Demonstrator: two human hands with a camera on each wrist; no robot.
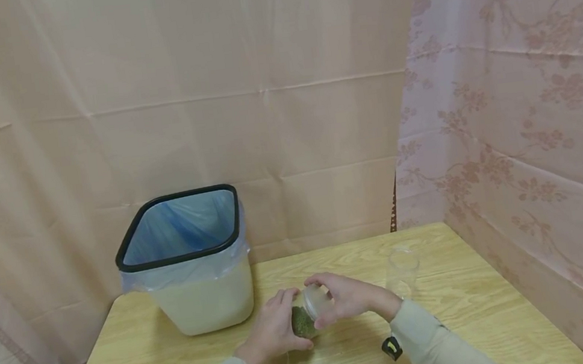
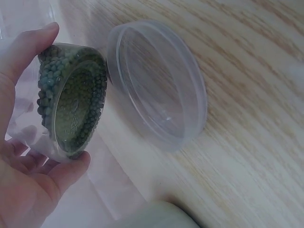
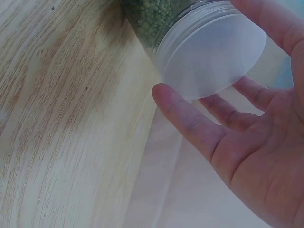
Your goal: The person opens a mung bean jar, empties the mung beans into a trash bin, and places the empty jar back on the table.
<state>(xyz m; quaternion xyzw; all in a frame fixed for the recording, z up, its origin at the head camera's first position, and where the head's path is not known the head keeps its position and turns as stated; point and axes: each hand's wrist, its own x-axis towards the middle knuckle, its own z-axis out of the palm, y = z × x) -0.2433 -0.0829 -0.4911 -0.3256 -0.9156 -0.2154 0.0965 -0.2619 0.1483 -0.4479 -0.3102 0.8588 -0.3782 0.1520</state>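
In the head view, the left hand [image 1: 273, 334] is grasping a jar [image 1: 302, 320] at the lower middle of the frame, its thumb and fingers curving round the sides. The jar is leaning, and its frosted lid [image 1: 319, 300] is facing the right. The right hand [image 1: 348, 294] is gripping this lid with its thumb and fingers. A bin [image 1: 208, 307] is standing on the table [image 1: 480, 292] at the left, and a clear cup [image 1: 403, 264] is standing right of centre.

In the left wrist view, the jar is showing its bottom at the upper left, and green grains [image 2: 49, 85] are filling what is visible. A clear round container [image 2: 196, 99] is resting near the upper middle.

In the right wrist view, the right fingers are surrounding the lid at the upper right.
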